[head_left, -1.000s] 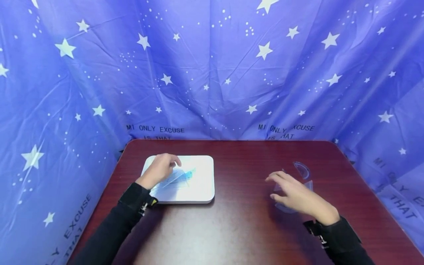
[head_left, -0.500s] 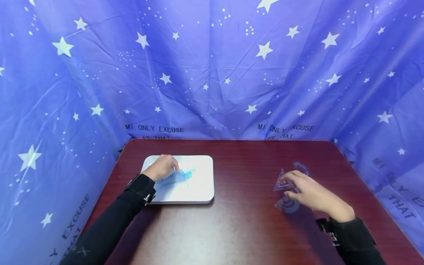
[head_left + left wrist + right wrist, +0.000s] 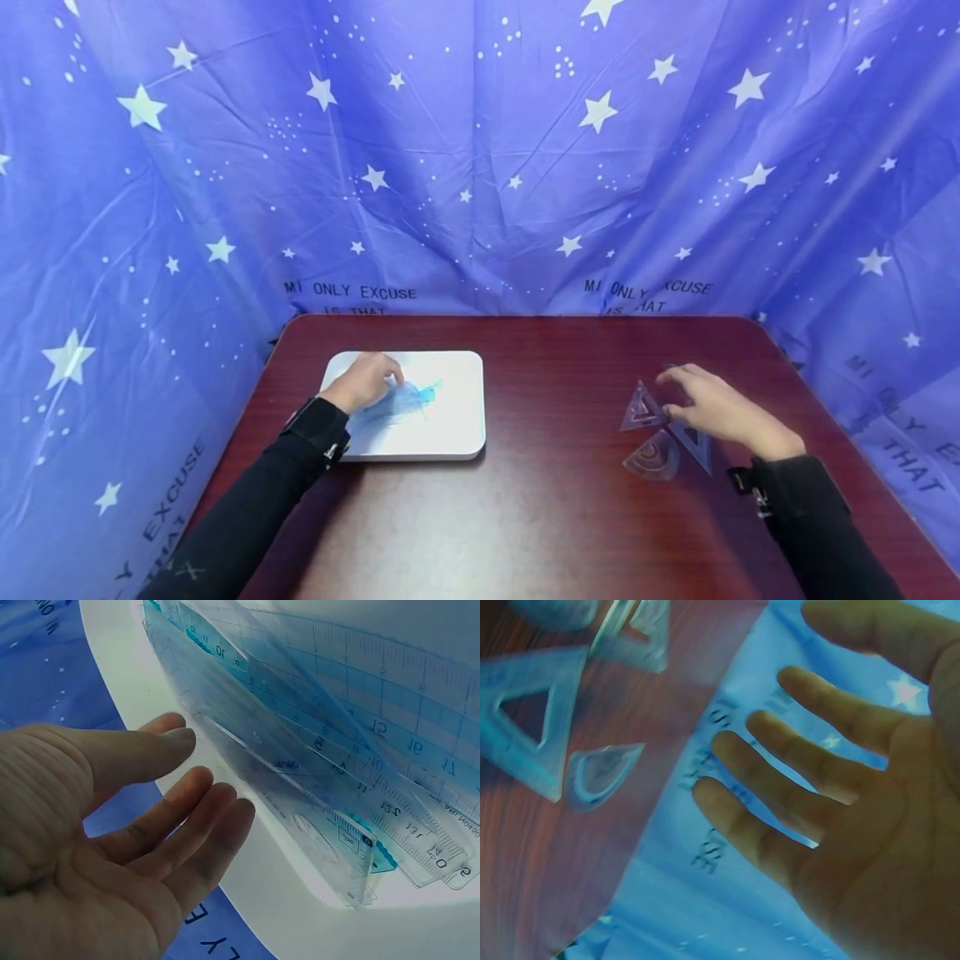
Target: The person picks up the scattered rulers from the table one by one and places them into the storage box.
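Observation:
My left hand (image 3: 367, 382) is over the left part of a white tray (image 3: 461, 429), fingers loosely bent. In the left wrist view, the thumb and fingers (image 3: 217, 825) are beside a pile of clear and bluish rulers (image 3: 390, 712), with nothing between them. Over on the right, my right hand (image 3: 720, 412) hovers above clear drawing tools, fingers spread and holding nothing. Near it lie a small set square (image 3: 630, 417), a protractor (image 3: 647, 465) and a larger set square (image 3: 701, 454), partly covered by the hand. The right wrist view shows another protractor (image 3: 592, 791) beside the larger set square (image 3: 564, 727).
The dark red wooden table (image 3: 525, 517) carries the tray at left and the drawing tools at right. A blue-purple curtain with white stars (image 3: 480, 167) hangs behind the table and along both sides.
My right hand has moved right and away from me, uncovering the small set square and near protractor. The left hand has shifted slightly and stays over the tray.

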The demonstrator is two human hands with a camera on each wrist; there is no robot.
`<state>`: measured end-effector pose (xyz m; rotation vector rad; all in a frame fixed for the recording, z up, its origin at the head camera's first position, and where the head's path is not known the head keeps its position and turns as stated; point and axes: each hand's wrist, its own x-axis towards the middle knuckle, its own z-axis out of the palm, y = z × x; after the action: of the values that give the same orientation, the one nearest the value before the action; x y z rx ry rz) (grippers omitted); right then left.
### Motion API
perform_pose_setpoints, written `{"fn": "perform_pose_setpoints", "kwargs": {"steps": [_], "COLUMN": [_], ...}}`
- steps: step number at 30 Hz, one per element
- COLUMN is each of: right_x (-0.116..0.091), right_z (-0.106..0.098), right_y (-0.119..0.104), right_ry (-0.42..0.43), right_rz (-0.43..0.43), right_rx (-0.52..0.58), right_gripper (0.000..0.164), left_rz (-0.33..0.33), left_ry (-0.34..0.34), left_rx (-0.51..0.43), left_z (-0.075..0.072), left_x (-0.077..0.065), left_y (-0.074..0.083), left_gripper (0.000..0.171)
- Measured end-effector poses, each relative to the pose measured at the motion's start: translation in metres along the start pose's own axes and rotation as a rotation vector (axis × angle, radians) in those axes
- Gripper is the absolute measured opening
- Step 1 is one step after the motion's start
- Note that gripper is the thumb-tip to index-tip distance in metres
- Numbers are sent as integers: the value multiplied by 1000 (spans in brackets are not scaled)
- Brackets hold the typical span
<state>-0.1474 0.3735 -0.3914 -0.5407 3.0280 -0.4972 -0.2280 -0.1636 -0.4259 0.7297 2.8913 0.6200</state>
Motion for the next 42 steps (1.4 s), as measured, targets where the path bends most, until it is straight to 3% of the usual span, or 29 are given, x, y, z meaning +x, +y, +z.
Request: {"fn": "perform_pose_setpoints", "kwargs": {"steps": [5,12,19,24,27,31,42], "right_x": [16,27,35,41,44,48,56], "right_z": [3,10,17,22,23,25,28], "right_y": [32,64,81,87,87,86,88], "right_ry": [5,-31,-105,-181,-208,-204,-103], "right_rz": [100,232,347,472,531,539,523], "right_rx": [26,35,25,14,22,9,-21], "right_gripper": [61,70,74,81,77,61,32], "left_rz": [-34,-123,-123,-116,-107,-116,-204], "left_ry": [17,77,181,252,313,381,389], "left_rx": [-5,-52,-98,-85,-64,-76,-212], "left_z": [2,-3,-10,-7,-1,8,32], "left_x": [-1,-12,-24,-33,-39,-49,-65], "left_y": [6,35,66,88,97,105,124], "left_gripper": [23,37,43,43,42,39,40]}}
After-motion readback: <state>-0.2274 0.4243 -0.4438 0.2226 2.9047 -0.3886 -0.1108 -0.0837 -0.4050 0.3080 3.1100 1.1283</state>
